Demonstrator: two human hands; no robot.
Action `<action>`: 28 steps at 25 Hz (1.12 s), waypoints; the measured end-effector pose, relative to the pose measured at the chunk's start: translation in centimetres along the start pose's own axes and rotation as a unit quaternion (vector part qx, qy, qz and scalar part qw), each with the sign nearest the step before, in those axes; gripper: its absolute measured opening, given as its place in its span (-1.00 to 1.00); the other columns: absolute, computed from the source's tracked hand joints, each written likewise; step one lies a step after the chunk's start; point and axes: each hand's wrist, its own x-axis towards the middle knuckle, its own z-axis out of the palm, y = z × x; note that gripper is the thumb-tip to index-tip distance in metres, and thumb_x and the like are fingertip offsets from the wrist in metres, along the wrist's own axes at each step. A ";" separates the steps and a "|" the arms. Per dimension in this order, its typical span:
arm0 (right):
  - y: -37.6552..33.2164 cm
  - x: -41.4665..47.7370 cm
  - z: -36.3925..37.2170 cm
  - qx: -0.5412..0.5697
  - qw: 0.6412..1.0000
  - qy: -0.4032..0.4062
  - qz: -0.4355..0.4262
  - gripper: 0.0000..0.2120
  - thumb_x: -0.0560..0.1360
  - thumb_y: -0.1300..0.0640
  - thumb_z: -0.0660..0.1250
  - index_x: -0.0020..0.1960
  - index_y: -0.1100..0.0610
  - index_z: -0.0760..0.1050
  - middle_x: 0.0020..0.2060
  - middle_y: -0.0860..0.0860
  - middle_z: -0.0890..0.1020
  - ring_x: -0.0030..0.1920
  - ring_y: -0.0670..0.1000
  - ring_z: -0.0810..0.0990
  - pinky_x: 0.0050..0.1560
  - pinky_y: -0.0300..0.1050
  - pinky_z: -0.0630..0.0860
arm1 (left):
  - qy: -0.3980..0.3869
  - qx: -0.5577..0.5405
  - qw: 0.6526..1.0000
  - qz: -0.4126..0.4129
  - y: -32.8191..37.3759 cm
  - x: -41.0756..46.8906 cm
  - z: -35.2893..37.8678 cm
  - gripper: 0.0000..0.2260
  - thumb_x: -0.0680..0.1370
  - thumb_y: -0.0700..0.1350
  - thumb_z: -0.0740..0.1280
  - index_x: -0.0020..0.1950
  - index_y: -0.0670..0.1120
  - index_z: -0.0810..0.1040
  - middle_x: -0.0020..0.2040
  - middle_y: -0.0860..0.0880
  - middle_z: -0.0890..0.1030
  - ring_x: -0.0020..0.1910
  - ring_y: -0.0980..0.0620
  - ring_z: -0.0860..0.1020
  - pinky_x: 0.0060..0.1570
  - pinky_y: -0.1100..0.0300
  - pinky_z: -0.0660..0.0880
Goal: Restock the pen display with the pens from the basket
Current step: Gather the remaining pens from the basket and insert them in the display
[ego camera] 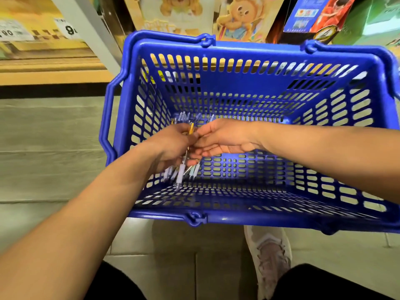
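A blue plastic basket [249, 219] sits on the floor in front of me, both hands reaching inside it. My left hand [171, 146] grips a bundle of pens [184, 167], their white and clear barrels sticking out below the fingers and more pen ends showing above. My right hand [225, 139] comes in from the right and pinches a yellow-tipped pen [191, 128] at the top of that bundle, fingertips against the left hand. The pen display is out of view.
Behind the basket stand boxed toys with a bear picture [240, 18] and coloured boxes [320, 16]. A wooden shelf with price tags [69, 30] runs at the upper left. My shoe [270, 256] rests on the tiled floor below the basket.
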 end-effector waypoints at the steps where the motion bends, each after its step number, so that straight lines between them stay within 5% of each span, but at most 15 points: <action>1: -0.1 0.0 -0.3 0.002 1.000 0.002 0.002 -0.84 0.57 0.32 0.36 0.05 0.13 0.65 -0.04 0.13 0.74 -0.03 0.00 0.73 -0.04 -0.22 0.64 | -0.001 0.007 1.000 -0.011 0.0 -0.1 -0.5 -0.82 0.71 -0.13 0.22 0.28 -0.08 0.52 0.03 -0.16 0.71 -0.12 -0.06 0.71 -0.23 0.15 0.66; 3: -0.2 0.4 -1.6 -0.094 0.994 0.058 0.015 -0.86 0.57 0.26 0.39 0.10 0.11 0.64 0.02 0.10 0.73 0.00 -0.03 0.72 0.03 -0.21 0.64 | 0.016 0.019 0.999 -0.027 0.1 -0.4 -1.4 -0.82 0.70 -0.15 0.24 0.29 -0.07 0.51 0.07 -0.16 0.70 -0.15 -0.05 0.73 -0.25 0.16 0.62; 7: 1.0 2.1 -2.4 -0.454 0.871 0.190 -0.012 -0.79 0.58 0.25 0.34 0.14 0.03 0.62 0.08 -0.06 0.67 -0.01 -0.18 0.63 -0.08 -0.48 0.51 | 0.099 0.064 0.993 0.010 0.1 -0.4 -2.8 -0.89 0.70 -0.17 0.25 0.17 -0.13 0.53 -0.01 -0.11 0.74 -0.26 0.01 0.61 -0.40 0.18 0.48; 10: 1.3 4.0 -0.6 -0.450 0.865 0.218 -0.047 -0.85 0.58 0.11 0.37 0.14 -0.03 0.61 0.02 -0.14 0.66 -0.11 -0.29 0.56 -0.26 -0.50 0.42 | 0.130 0.086 0.988 0.018 0.2 -0.1 -3.0 -0.87 0.67 -0.21 0.22 0.02 -0.14 0.56 -0.03 -0.16 0.74 -0.20 -0.09 0.56 -0.25 0.01 0.46; 15: 0.7 8.4 2.3 -0.262 0.914 0.306 0.049 -0.65 0.50 -0.16 0.43 -0.04 0.14 0.61 -0.21 0.03 0.72 -0.28 -0.08 0.70 -0.19 -0.21 0.66 | 0.169 0.087 0.981 0.043 0.3 0.3 -2.9 -0.90 0.61 -0.28 0.30 -0.01 -0.10 0.55 -0.12 -0.15 0.73 -0.10 -0.14 0.68 0.10 -0.17 0.61; 20: -0.3 8.7 2.5 -0.086 0.954 0.276 0.073 -0.86 0.55 0.13 0.44 0.01 0.20 0.58 -0.15 0.08 0.71 -0.29 -0.06 0.64 -0.24 -0.25 0.64 | 0.176 0.082 0.980 0.045 0.2 0.8 -2.9 -0.88 0.63 -0.29 0.22 0.05 -0.11 0.50 -0.07 -0.15 0.71 -0.01 -0.17 0.69 0.05 -0.11 0.63; 24: 0.5 7.1 0.3 -0.148 0.954 0.215 0.146 -0.79 0.58 0.25 0.39 0.16 0.31 0.50 0.07 0.21 0.68 -0.11 -0.03 0.66 -0.22 -0.24 0.67 | 0.174 0.098 0.979 0.041 0.1 0.8 -2.9 -0.82 0.66 -0.29 0.15 0.02 -0.08 0.50 -0.04 -0.11 0.71 -0.01 -0.12 0.69 0.06 -0.05 0.65; 28: 1.4 5.4 -2.4 -0.274 0.924 0.196 0.180 -0.73 0.56 0.16 0.43 0.15 0.32 0.54 0.05 0.19 0.69 -0.04 0.01 0.72 -0.06 -0.19 0.66 | 0.168 0.116 0.978 0.035 0.4 0.7 -2.5 -0.83 0.67 -0.27 0.16 0.00 -0.11 0.52 -0.05 -0.13 0.72 0.03 -0.17 0.69 0.13 -0.15 0.62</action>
